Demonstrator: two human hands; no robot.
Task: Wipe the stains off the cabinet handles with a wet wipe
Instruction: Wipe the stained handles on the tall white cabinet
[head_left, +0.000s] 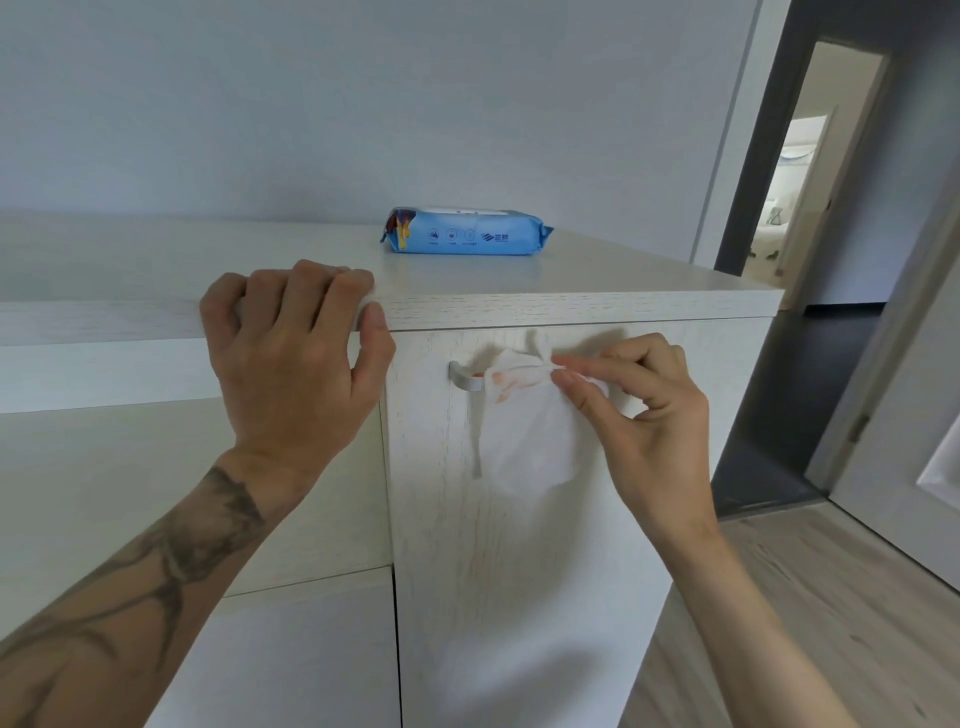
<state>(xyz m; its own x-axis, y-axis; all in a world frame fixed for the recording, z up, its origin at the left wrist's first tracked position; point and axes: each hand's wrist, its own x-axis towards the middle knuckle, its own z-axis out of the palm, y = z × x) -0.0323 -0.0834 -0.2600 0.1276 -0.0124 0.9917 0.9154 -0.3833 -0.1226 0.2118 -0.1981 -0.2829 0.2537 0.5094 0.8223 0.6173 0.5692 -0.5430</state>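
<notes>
A silver cabinet handle is fixed near the top of a white cabinet door. A white wet wipe with orange-red smears hangs over the handle's right part, hiding it. My right hand pinches the wipe's top between thumb and forefinger, right at the handle. My left hand grips the front edge of the cabinet top, fingers curled over it, left of the handle.
A blue pack of wet wipes lies on the cabinet top near the wall. A lower white cabinet adjoins on the left. An open doorway and wooden floor lie to the right, with a white door at the edge.
</notes>
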